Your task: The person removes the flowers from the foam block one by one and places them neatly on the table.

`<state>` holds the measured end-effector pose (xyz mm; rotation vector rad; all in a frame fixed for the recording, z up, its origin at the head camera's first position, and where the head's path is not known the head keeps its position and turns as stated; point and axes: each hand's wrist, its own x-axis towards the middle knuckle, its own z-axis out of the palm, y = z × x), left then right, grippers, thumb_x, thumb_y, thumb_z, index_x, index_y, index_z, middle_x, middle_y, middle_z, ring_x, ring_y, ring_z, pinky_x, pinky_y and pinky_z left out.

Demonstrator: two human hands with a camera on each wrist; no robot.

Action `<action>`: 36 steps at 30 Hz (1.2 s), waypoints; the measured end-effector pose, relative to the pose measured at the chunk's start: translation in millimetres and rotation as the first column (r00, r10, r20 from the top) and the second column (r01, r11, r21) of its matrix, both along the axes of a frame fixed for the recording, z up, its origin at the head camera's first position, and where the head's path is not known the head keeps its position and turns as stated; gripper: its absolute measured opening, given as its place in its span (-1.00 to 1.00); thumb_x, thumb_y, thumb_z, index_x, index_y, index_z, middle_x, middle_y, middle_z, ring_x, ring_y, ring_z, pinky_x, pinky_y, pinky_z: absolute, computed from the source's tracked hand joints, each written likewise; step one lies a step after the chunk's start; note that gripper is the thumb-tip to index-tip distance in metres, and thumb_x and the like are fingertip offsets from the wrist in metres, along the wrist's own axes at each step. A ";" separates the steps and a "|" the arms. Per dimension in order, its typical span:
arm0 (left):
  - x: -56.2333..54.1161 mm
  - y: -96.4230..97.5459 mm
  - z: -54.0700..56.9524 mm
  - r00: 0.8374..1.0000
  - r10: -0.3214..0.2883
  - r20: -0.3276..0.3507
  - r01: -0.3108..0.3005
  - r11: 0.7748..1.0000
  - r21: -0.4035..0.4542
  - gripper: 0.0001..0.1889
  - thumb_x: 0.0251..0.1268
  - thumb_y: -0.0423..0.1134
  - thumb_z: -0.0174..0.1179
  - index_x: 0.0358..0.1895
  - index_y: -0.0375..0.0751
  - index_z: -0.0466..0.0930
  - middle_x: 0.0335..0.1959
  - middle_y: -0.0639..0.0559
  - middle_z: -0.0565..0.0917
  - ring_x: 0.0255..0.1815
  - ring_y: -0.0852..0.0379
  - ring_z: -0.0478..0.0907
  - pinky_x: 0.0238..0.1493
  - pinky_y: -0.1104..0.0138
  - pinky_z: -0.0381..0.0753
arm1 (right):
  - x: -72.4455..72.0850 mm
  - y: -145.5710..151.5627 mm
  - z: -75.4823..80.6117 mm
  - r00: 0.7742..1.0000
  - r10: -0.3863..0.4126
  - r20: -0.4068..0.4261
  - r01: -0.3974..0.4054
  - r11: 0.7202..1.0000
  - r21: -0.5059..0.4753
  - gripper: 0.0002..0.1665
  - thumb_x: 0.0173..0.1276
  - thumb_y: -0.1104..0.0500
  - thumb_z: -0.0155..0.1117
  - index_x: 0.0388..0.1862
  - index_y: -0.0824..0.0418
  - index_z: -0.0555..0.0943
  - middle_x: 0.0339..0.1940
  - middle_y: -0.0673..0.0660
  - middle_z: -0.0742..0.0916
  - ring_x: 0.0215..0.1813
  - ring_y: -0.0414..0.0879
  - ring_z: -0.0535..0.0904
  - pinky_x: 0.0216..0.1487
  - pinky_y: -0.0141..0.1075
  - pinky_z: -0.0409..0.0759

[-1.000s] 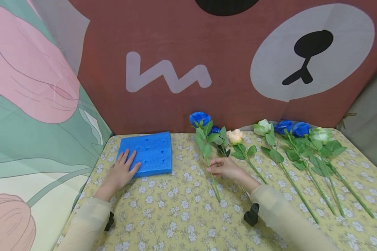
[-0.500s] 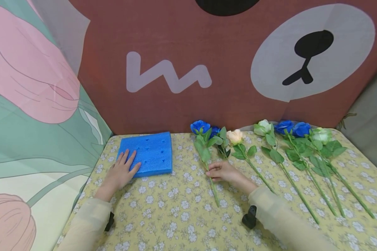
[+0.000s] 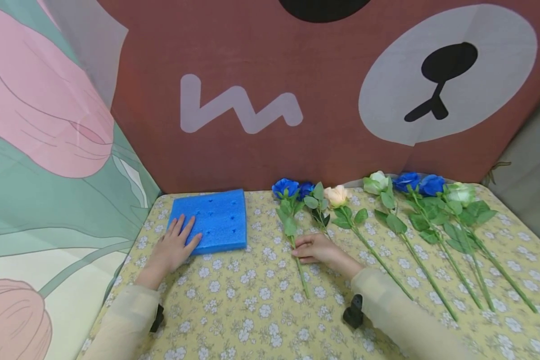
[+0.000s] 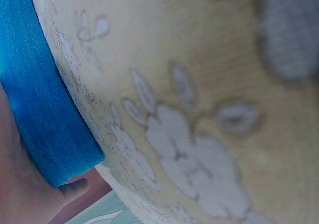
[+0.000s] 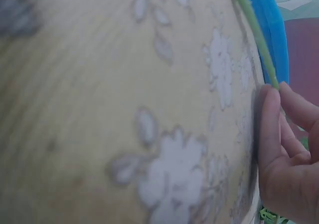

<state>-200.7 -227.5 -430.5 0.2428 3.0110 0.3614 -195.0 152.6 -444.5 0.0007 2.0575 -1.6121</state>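
My left hand (image 3: pixel 171 250) lies with fingers spread on the near left corner of a blue foam block (image 3: pixel 222 215), whose top has several small holes. The block's thick side (image 4: pixel 45 84) shows beside the hand in the left wrist view. With thumb and fingertips, my right hand (image 3: pixel 320 249) pinches the green stem (image 5: pixel 256 30) of a blue rose (image 3: pixel 285 188). That rose lies low over the cloth, its bloom pointing to the back and its stem end toward me. Another blue rose (image 3: pixel 306 189) is partly hidden behind its leaves.
A peach rose (image 3: pixel 336 196) lies right of my right hand, its stem running under the forearm. Farther right lie a pale green-white rose (image 3: pixel 377 183), blue roses (image 3: pixel 431 185) and another pale green one (image 3: pixel 460 194). A flowered cloth (image 3: pixel 234 310) covers the table; a printed brown backdrop (image 3: pixel 234 160) stands behind.
The blue rose in my right hand has come down toward the cloth, its bloom now level with the neighbouring blue one. My right hand has shifted slightly left and nearer; the left stays still.
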 end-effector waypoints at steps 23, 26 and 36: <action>-1.5 0.7 0.1 1.000 -0.004 -0.005 0.004 1.000 -0.002 -0.20 0.46 0.31 -0.35 0.55 -0.14 -0.16 0.55 -0.32 -0.17 0.54 -0.37 -0.24 0.35 -0.38 0.01 | -6.3 10.4 11.7 0.991 0.113 0.068 -0.114 0.994 0.001 -0.45 0.41 0.22 0.15 0.33 0.41 0.38 -0.18 0.11 0.76 -0.30 -0.26 0.70 -0.15 -0.38 0.70; -1.5 0.8 0.9 1.000 -0.005 -0.004 0.005 1.000 -0.006 -0.20 0.46 0.30 -0.35 0.55 -0.15 -0.16 0.55 -0.33 -0.16 0.54 -0.37 -0.24 0.35 -0.38 0.00 | -5.6 12.9 14.1 0.987 0.144 0.068 -0.144 0.989 -0.017 -0.44 0.42 0.23 0.14 0.34 0.42 0.36 -0.07 0.21 0.75 -0.25 -0.24 0.71 -0.11 -0.36 0.70; -1.9 1.5 4.0 1.000 0.005 0.004 -0.005 1.000 -0.008 -0.22 0.47 0.26 -0.28 0.54 -0.19 -0.11 0.54 -0.36 -0.13 0.54 -0.39 -0.23 0.37 -0.40 -0.14 | -2.4 28.6 30.0 0.983 0.183 -0.014 -0.183 0.983 0.012 -0.42 0.45 0.18 0.10 0.35 0.44 0.33 0.16 0.36 0.63 -0.01 -0.08 0.69 0.05 -0.25 0.67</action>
